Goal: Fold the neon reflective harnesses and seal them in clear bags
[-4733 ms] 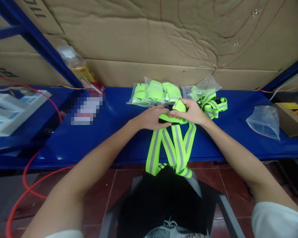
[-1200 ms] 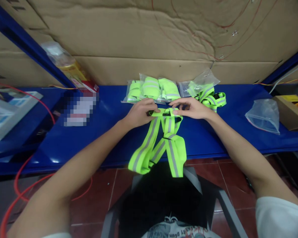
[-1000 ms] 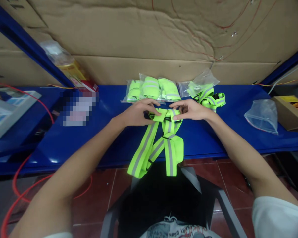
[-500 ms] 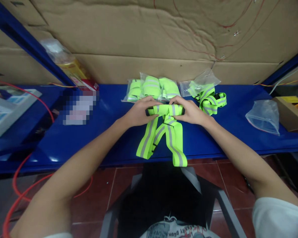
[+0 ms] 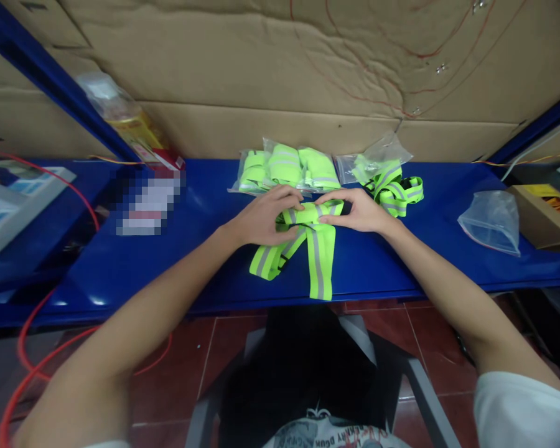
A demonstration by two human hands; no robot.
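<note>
A neon yellow-green reflective strap with a grey stripe is bunched between my hands, its loose loops hanging toward the front edge of the blue table. My left hand is curled around the left end of the bundle, thumb below and fingers above. At the other end, my right hand pinches the folded part between thumb and fingers. Just behind lie clear bags packed with folded straps. Right of my right hand is a loose heap of the same strap, partly under a clear bag.
On the right are a clear zip bag and an open cardboard box. A bottle of yellow liquid stands at the back left. A red hose loops at lower left. Cardboard lines the back of the blue table.
The hanging loops have been drawn up and left, so they reach less far over the table edge. My left hand has shifted slightly and curled further over the bundle.
</note>
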